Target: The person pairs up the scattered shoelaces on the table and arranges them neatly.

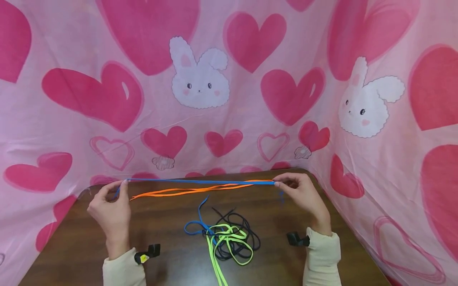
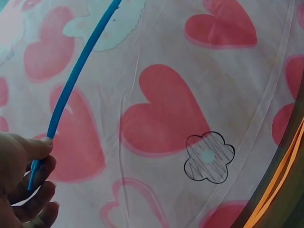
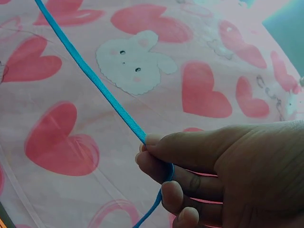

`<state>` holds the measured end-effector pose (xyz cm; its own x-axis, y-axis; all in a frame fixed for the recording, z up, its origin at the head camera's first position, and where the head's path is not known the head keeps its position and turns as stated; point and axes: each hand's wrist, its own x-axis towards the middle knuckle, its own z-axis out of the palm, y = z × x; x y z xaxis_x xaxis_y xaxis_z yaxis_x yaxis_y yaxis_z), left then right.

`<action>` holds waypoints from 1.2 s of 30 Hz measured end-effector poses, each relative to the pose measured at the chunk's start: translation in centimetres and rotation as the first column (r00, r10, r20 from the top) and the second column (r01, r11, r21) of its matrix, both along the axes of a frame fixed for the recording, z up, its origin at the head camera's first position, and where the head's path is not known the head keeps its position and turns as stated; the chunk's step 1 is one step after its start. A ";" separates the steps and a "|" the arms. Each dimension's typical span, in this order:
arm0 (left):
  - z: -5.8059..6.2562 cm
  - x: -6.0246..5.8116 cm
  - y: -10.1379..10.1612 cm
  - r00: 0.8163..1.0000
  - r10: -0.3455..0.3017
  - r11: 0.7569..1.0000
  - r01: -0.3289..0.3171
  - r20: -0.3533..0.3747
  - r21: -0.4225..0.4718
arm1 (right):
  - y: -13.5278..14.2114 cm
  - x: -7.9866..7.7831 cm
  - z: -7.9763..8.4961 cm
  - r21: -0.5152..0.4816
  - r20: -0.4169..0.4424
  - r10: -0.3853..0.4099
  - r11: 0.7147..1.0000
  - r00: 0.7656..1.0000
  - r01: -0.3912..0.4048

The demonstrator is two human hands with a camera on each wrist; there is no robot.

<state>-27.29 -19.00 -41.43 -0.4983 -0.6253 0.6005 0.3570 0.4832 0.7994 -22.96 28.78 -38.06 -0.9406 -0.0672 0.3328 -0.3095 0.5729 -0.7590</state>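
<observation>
A blue shoelace (image 1: 200, 181) is stretched nearly level between both hands above the far part of the table. The left hand (image 1: 113, 206) pinches it between thumb and forefinger, and in the left wrist view a short blue tail pokes out below the thumb (image 2: 40, 148). At the other side the right hand (image 1: 302, 194) pinches the lace likewise; a loose length (image 3: 154, 206) hangs past its fingers in the right wrist view. Behind and below the taut lace, an orange shoelace (image 1: 179, 192) lies folded lengthwise across the table.
Mid-table, a tangle holds a neon yellow lace (image 1: 229, 238), a black lace (image 1: 250, 230) and another blue lace (image 1: 193, 226). The yellow one trails toward the near edge. A pink cloth with hearts and rabbits (image 1: 247, 111) hangs around the brown table (image 1: 171, 254).
</observation>
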 end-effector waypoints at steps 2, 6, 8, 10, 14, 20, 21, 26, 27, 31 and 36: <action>-0.1 0.0 -0.1 1.000 0.009 1.000 -0.009 0.000 0.018 | 0.2 0.1 -0.1 -0.002 0.004 -0.010 1.000 1.000 0.010; -0.1 0.0 -0.4 0.999 0.041 0.999 -0.041 0.013 0.028 | 0.8 0.1 -0.2 -0.016 0.000 -0.020 1.000 1.000 0.020; 0.0 0.1 -0.5 0.998 0.058 0.998 -0.059 0.021 0.025 | 1.0 -0.1 -0.3 -0.013 -0.011 -0.027 1.000 1.000 0.027; 0.0 0.2 -0.6 0.998 0.064 0.998 -0.064 0.023 0.022 | 1.1 -0.1 -0.3 -0.004 -0.024 -0.047 0.999 0.999 0.047; -0.1 0.2 -0.6 0.998 0.057 0.998 -0.058 0.021 0.028 | 1.3 -0.1 -0.3 0.011 -0.020 -0.098 0.995 0.995 0.099; -0.5 0.0 -1.1 0.999 0.035 0.999 -0.035 0.013 -0.011 | 1.6 -0.4 -0.9 0.034 -0.025 -0.136 0.990 0.990 0.137; -0.4 0.0 -1.4 1.000 0.030 0.999 -0.030 0.005 -0.027 | 1.6 -0.5 -1.1 0.037 -0.026 -0.139 0.989 0.990 0.140; 0.0 0.0 -2.4 1.000 0.001 0.990 -0.005 -0.026 -0.140 | 1.9 -1.0 -1.9 0.045 -0.016 -0.171 0.984 0.985 0.172; 0.2 -0.1 -2.6 1.000 -0.003 0.986 -0.001 -0.026 -0.169 | 2.0 -1.0 -2.0 0.045 -0.015 -0.179 0.983 0.984 0.180; 0.6 -0.4 -3.6 1.000 -0.019 0.961 0.012 -0.022 -0.276 | 2.3 -1.4 -2.4 0.065 -0.018 -0.206 0.976 0.978 0.207; 0.9 -0.6 -5.0 1.000 -0.021 0.936 0.027 0.021 -0.351 | 2.9 -1.9 -2.6 0.120 -0.003 -0.222 0.968 0.975 0.221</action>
<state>-27.85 -23.99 -40.52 -0.5224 -0.3639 0.7711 0.3596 0.7259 0.5863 -24.83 31.64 -40.68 -0.9399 0.1048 0.3249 -0.1570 0.7124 -0.6840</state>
